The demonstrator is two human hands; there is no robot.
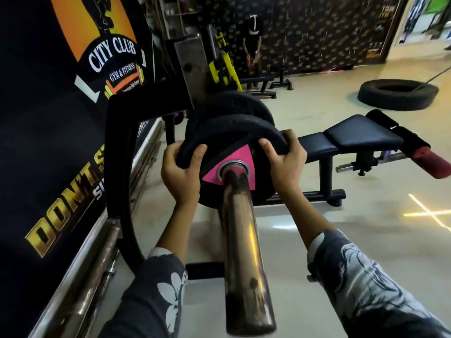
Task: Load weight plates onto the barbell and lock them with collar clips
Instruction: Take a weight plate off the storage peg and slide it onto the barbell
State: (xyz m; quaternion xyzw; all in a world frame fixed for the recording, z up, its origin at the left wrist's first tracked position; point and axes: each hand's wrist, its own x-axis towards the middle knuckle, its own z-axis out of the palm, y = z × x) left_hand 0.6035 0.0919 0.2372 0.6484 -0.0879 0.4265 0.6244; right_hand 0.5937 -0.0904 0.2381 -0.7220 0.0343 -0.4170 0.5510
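The front weight plate (pixel 229 132), black with a pink triangular insert (pixel 240 157), is being carried on the barbell sleeve (pixel 241 240), with the sleeve passing through its centre hole. It is being gripped at both sides. The left hand (pixel 180 172) is being wrapped round the left rim, fingers curled behind and thumb lying on the face. The right hand (pixel 283 162) is being clamped on the right rim in the same way, thumb over the front. A rear weight plate (pixel 244 103), also black, is being carried further along the same sleeve, just behind the front one; whether the two are touching cannot be told. The bare, worn end of the sleeve is being pointed toward the camera.

A pale, glossy floor (pixel 341 240) is being shown below. To the right, a padded gym bench (pixel 361 132) with a red roller pad (pixel 432 162) is being stood on it, and a tyre (pixel 397 93) is lying beyond. On the left, a dark gym banner (pixel 48 118) is being hung behind a steel rail (pixel 92 252) and a curved black frame (pixel 117 142). A person (pixel 252 45) is being seen far back by the patterned wall.
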